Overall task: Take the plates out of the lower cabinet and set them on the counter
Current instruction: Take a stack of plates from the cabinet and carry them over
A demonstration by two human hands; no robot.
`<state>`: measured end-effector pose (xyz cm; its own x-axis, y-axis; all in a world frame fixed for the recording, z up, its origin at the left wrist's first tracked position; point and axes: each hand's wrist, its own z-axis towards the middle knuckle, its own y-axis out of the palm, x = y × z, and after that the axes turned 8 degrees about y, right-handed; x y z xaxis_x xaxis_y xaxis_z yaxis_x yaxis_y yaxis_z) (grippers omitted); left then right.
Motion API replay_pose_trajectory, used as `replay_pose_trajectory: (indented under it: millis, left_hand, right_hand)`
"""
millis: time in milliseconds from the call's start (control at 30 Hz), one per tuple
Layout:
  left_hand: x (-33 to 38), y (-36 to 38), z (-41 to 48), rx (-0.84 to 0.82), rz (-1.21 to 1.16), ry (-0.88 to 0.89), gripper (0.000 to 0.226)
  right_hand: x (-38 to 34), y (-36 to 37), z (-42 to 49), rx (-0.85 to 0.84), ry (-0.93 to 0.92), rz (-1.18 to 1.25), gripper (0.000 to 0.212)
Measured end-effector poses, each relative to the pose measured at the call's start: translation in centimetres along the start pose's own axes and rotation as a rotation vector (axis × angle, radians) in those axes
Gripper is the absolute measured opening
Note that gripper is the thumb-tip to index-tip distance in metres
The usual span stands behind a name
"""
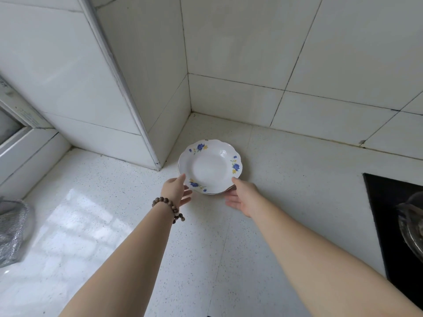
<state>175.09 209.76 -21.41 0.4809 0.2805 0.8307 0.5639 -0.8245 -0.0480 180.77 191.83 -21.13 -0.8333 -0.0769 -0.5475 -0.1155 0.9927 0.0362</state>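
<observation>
A small stack of white plates (209, 165) with blue and yellow flowers on the scalloped rim sits on the speckled white counter (286, 184), close to the tiled corner. My left hand (177, 191), with a bead bracelet on the wrist, has its thumb on the near left rim and fingers under the edge. My right hand (242, 196) grips the near right rim the same way. The stack looks to rest on or just above the counter. The lower cabinet is out of view.
A tiled pillar (128, 88) juts out left of the plates, with tiled walls behind. A black stove top (389, 225) with a glass lid lies at the right edge. A silvery mesh object (12, 229) sits at the far left below a window frame.
</observation>
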Motion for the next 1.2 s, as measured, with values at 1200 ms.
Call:
replay_pose_trajectory:
  millis: [1200]
  left_hand:
    - [-11.3, 30.6, -31.3, -0.927, 0.36, 0.381, 0.014]
  right_hand:
    - [23.7, -39.3, -21.5, 0.921, -0.379, 0.636, 0.025]
